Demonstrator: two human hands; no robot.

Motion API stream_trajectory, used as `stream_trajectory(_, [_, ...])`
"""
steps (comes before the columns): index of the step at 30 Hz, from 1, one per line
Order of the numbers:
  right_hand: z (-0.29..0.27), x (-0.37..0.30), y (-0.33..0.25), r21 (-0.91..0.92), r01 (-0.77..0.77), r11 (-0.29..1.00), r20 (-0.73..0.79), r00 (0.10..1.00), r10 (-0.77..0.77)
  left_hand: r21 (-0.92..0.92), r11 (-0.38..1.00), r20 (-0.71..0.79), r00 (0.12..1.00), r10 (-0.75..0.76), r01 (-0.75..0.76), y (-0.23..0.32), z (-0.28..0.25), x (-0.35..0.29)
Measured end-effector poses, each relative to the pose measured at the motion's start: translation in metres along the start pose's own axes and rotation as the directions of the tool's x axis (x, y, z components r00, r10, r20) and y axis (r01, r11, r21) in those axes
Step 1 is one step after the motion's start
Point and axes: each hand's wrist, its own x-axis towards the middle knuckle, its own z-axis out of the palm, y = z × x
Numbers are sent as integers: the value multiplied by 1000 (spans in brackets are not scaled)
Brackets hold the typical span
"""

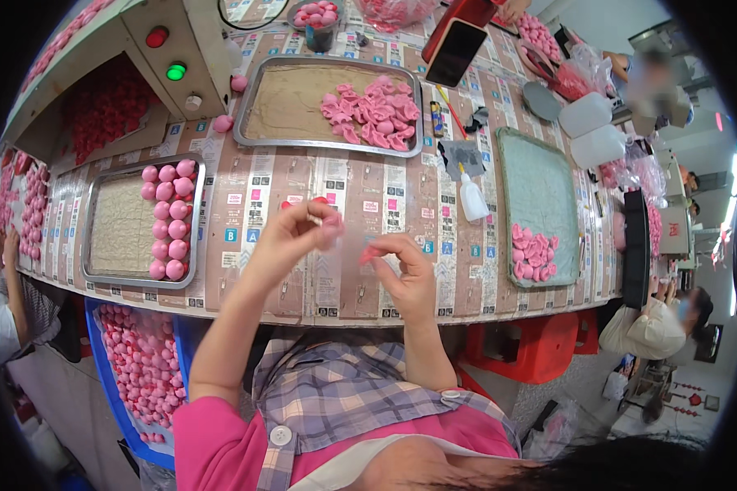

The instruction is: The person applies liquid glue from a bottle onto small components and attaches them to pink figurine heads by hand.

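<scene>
My left hand (291,236) is raised over the middle of the table, thumb and fingers closed on a small pink piece (331,232) that is smeared by motion. Just to its right, my right hand (405,274) pinches a smaller reddish-pink piece (368,255) between thumb and fingertip. The hands are apart. Left of them lies a metal tray (90,237) with rows of round pink pieces (177,229) along its right side. Beyond my hands, another metal tray (258,106) holds a heap of loose pink shell-like pieces (373,113).
A pale green tray (540,176) with pink pieces lies at the right, near a white squeeze bottle (472,198). A box-shaped machine (168,49) with lit buttons stands back left. Below the table edge is a blue crate (110,360) of pink balls. Other people sit at both sides.
</scene>
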Motion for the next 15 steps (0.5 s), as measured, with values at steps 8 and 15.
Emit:
stream_trajectory(8, [3, -10, -15, -189, 109, 976, 28, 994, -106, -288, 957, 29, 999, -36, 43, -31, 23, -21])
stream_trajectory(15, [1, -14, -16, -547, 370, 751, 149, 926, -347, -348, 928, 112, 988, -102, 136, -29, 21, -28])
